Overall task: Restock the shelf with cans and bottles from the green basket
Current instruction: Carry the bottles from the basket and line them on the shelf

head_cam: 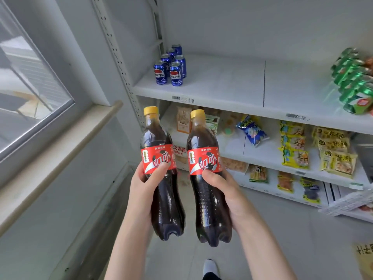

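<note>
White shelving fills the wall ahead, beside a window sill. Both forearms reach forward and up. The left hand (pixel 144 184) wraps a cola bottle (pixel 161 174) at its waist, thumb on the red label; the right hand (pixel 224 190) clasps a second cola bottle (pixel 207 178) alike. Both stand upright, just apart. Above the grips, the top shelf (pixel 222 83) lies bare right of the blue cans (pixel 171 67); blurred green packs (pixel 355 81), perhaps cans, crowd its far right.
</note>
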